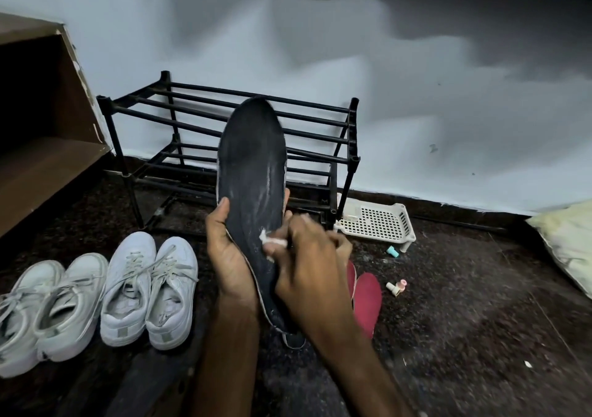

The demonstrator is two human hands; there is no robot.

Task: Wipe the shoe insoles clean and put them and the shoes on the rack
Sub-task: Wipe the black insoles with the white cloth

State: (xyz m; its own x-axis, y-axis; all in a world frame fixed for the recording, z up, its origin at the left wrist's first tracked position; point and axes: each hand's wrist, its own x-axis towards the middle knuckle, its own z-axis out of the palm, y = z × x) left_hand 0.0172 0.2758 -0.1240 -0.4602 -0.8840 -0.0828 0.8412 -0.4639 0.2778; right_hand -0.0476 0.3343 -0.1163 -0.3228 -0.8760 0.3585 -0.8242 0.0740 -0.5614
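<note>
My left hand (pixel 226 256) grips a dark blue insole (pixel 251 166) by its edge and holds it upright in front of the black shoe rack (pixel 320 118). Pressed against the insole's lower half is a small white wipe (pixel 269 240), pinched in my right hand (pixel 314 266). Whitish streaks show on the insole's surface. Two red insoles (pixel 366 298) lie on the floor behind my right wrist, partly hidden. A pair of white sneakers (pixel 149 288) stands to the left, with a second pale pair (pixel 48 307) beside it. The rack's bars hold nothing.
A brown wooden shelf unit (pixel 45 147) stands at the left against the pale wall. A white perforated plastic tray (pixel 378 221) lies on the dark floor right of the rack, with two small bottles (pixel 396 286) near it. A pale cushion (pixel 567 243) is at the right edge.
</note>
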